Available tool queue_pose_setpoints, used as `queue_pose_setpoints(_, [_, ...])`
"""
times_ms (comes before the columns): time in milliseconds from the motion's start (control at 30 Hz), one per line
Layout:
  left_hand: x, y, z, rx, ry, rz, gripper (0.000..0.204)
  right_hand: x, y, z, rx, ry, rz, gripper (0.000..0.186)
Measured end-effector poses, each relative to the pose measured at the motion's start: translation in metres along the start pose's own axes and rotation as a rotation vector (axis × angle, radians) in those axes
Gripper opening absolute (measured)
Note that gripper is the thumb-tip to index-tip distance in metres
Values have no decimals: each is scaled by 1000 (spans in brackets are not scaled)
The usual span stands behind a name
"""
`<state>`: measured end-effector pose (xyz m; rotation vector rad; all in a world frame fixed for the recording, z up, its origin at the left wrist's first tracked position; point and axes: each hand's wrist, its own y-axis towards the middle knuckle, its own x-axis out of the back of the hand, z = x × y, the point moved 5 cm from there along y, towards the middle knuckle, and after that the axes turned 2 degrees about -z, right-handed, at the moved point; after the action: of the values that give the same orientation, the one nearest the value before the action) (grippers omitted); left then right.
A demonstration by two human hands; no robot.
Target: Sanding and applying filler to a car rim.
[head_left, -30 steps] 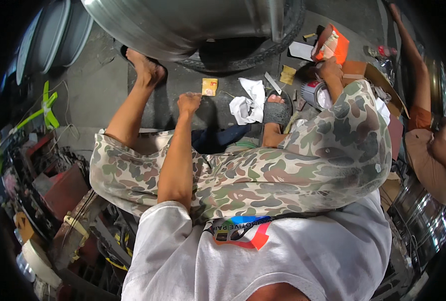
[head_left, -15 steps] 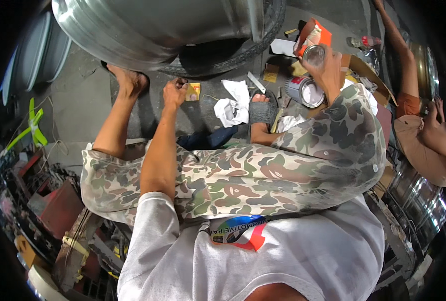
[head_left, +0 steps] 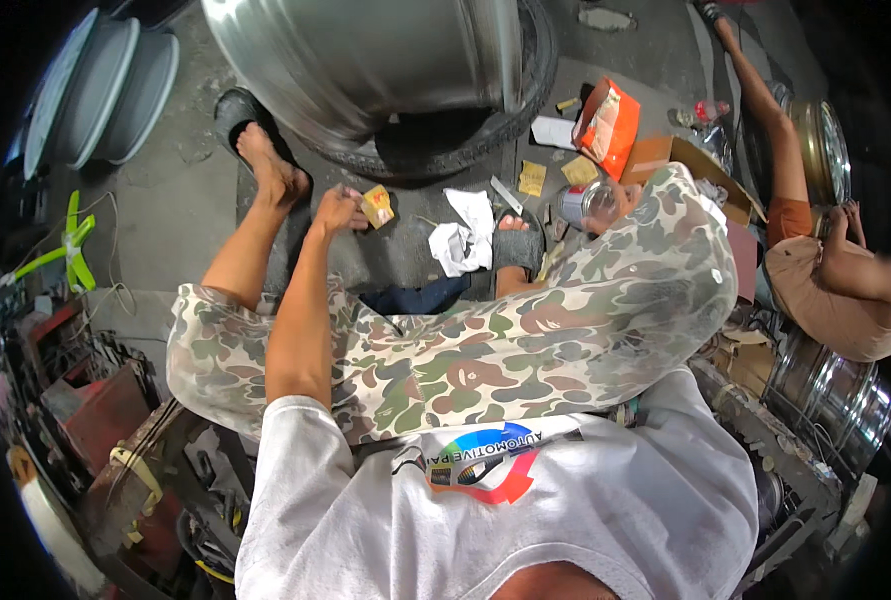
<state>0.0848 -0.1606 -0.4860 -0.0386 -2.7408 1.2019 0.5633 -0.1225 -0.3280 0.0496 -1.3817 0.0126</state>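
My left hand (head_left: 339, 208) is closed beside the left foot, with its fingertips at the edge of a small square yellow sheet (head_left: 377, 206), which looks pinched and hangs tilted. At the right, behind the raised knee, my right hand (head_left: 622, 203) is closed around a round silvery lid-like piece (head_left: 598, 200). That piece is against the mouth of a metal paint can (head_left: 571, 205); the knee hides part of the hand, and whether lid and can touch is hard to see. Crumpled white paper (head_left: 462, 233) lies between my feet.
A large metal wheel rim (head_left: 365, 70) rests on a tyre (head_left: 535, 90) ahead. Two yellow sheets (head_left: 531, 178), an orange packet (head_left: 607, 128) and a cardboard box (head_left: 700, 168) lie at the right. Another person's arm (head_left: 855, 250) is at the far right; a green star-shaped stand (head_left: 73, 243) is at left.
My right hand has come down from beside the orange packet with the silvery piece to the paint can. The yellow sheet by my left hand has turned. The whole view has shifted slightly.
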Motion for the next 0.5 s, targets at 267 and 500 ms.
queue_pose_setpoints(267, [19, -56, -33, 85, 95, 249, 17, 4, -13, -58, 41, 155, -173, 43])
queue_pose_setpoints(500, [49, -168, -147, 25, 270, 475, 16, 96, 44, -42, 62, 318, -199, 30])
